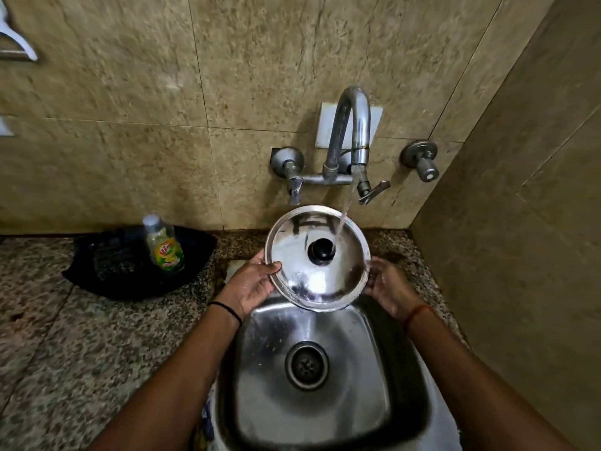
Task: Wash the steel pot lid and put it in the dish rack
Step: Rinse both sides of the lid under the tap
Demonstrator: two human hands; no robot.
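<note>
Steel sink (383,369) holds no dishes. Steel pot lid (302,275) above its far edge, under tap (353,125) stream; left hand (252,283), right hand (388,284) grasp opposite rims. Detergent bottle (164,245) upright in black tray (130,271). Granite counter (65,336), tiled wall.

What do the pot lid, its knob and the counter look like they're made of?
Pot lid: polished steel, seemingly; it mirrors the tap and shines wet.
Knob: matte black, probably plastic, with a dull highlight.
Counter: speckled stone, likely granite, with brown and grey flecks.
</note>
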